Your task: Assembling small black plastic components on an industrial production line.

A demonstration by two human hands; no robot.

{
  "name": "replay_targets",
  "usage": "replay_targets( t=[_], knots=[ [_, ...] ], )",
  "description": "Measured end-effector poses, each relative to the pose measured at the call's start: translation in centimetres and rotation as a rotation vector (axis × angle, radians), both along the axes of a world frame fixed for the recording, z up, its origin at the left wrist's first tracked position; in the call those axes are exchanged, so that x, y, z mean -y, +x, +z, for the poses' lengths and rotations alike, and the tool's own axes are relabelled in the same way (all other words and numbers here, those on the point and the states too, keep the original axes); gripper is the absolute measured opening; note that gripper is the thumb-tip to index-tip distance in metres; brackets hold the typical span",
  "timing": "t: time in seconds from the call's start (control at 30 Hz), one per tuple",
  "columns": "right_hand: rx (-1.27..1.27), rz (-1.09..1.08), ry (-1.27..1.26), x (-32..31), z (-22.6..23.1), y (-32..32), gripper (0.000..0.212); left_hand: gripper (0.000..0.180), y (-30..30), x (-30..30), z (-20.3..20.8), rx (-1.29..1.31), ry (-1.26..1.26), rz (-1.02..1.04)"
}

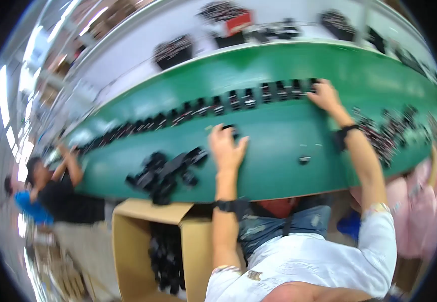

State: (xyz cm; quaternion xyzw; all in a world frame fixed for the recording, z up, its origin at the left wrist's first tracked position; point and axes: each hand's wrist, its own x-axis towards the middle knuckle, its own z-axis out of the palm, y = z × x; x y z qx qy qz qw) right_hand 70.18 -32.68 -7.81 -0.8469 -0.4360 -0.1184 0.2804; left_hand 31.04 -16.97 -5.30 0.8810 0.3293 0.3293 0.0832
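My left hand (225, 148) is over the near middle of the green table (274, 146), its fingers curled on a small black part (235, 132), partly hidden by them. Farther right, my right hand (325, 96) pinches another black part (313, 84) at the right end of a long row. Similar black parts (249, 98) stand side by side in that row, curving away to the left. A heap of loose black pieces (163, 173) lies left of my left hand. One small dark piece (304, 160) sits alone between my forearms.
Small dark and reddish parts (383, 135) are scattered at the right. An open cardboard box (197, 251) with black pieces stands below the table edge. Filled black bins (174, 54) line the far side. A co-worker in black (70, 199) works at the left, another in pink (414, 211) at the right.
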Motion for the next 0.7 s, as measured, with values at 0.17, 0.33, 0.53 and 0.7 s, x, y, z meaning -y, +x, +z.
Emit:
replay_targets(
  t=[0.17,0.33,0.53,0.7],
  knots=[
    [0.086,0.003,-0.093,8.1,-1.3,5.8,0.059,0.034,3.4,1.9,-0.8,0.218,-0.106,-0.227],
    [-0.45,0.384,0.03,10.9,2.8,-8.6,0.043,0.038,0.6,0.9,-1.4,0.182,-0.055,-0.354],
    [-0.361,0.449,0.017,13.5,4.9,-21.9,0.045,0.047,2.2,2.6,-1.1,0.09,-0.19,-0.339],
    [-0.507,0.348,-0.082,13.9,3.0,-20.2,0.026,0.045,2.1,3.9,0.1,0.163,0.018,-0.299]
  ],
)
